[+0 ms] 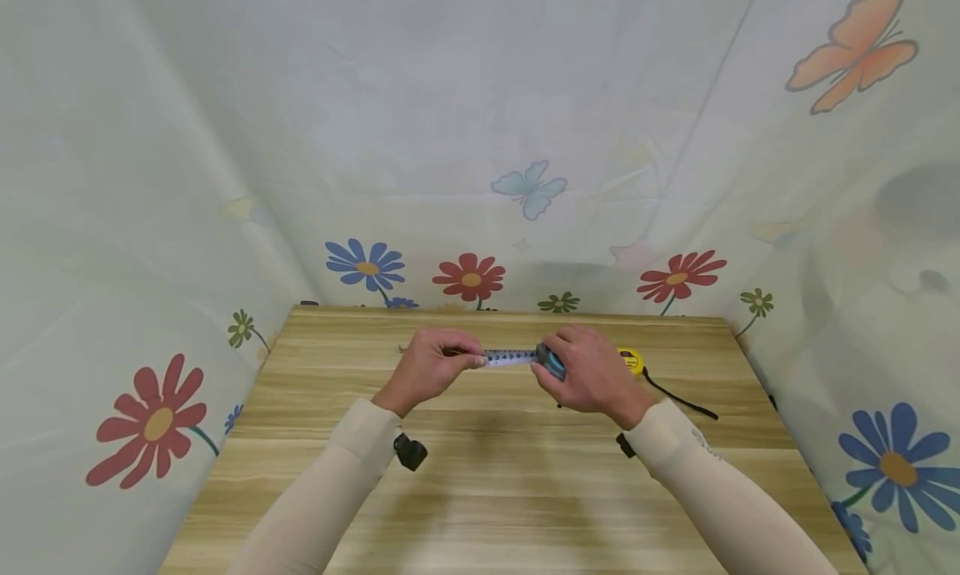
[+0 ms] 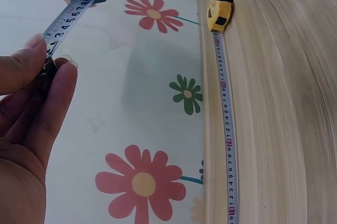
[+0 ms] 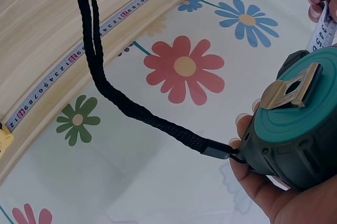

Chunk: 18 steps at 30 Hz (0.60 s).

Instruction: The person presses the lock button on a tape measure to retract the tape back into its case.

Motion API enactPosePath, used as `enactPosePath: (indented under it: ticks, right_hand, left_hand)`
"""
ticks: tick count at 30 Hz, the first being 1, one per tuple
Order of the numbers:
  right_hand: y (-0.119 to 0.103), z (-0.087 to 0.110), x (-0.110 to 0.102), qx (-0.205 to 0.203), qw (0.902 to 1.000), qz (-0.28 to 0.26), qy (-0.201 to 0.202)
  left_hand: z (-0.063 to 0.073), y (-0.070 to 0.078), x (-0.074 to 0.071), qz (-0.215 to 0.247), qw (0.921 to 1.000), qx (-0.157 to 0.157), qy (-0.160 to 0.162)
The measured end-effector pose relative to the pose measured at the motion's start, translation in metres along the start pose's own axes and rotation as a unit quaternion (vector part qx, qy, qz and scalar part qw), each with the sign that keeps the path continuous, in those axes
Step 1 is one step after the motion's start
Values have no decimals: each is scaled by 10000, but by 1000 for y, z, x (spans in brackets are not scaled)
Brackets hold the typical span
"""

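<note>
A teal and black tape measure [image 3: 295, 124] is gripped by my right hand [image 1: 596, 373], fingers wrapped round its case. A metal belt clip [image 3: 292, 88] faces the right wrist camera. A short length of white blade [image 1: 512, 357] runs out of the case toward the left. My left hand [image 1: 433, 365] pinches the blade's end between thumb and fingers; the end hook is partly hidden there. From the case hangs a black braided wrist strap [image 3: 126, 105], looped at its far end. Both hands hold the tape above the table, in front of the body.
A yellow tape measure [image 2: 219, 14] lies near the back edge of the wood-grain table [image 1: 480, 492]. Its blade [image 2: 227, 113] stretches left along that edge, and its black strap [image 1: 681, 397] trails right. Cloth walls [image 1: 450, 125] printed with flowers and butterflies stand around the table.
</note>
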State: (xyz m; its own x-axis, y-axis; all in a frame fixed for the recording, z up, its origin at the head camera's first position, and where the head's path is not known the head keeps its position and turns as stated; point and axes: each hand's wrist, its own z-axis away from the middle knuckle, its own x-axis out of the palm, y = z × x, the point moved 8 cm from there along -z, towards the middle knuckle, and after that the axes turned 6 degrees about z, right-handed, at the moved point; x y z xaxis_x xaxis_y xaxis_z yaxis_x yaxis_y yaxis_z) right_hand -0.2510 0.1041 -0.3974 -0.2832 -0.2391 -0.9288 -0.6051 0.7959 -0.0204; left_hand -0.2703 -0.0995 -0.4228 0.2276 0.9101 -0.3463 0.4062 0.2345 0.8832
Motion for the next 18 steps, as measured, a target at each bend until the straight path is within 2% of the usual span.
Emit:
enactPosePath:
  ticks: [18]
  right_hand:
    - [-5, -1, 0, -53, 10000, 20, 72]
  left_hand:
    - [1, 0, 1, 82, 9999, 101, -11]
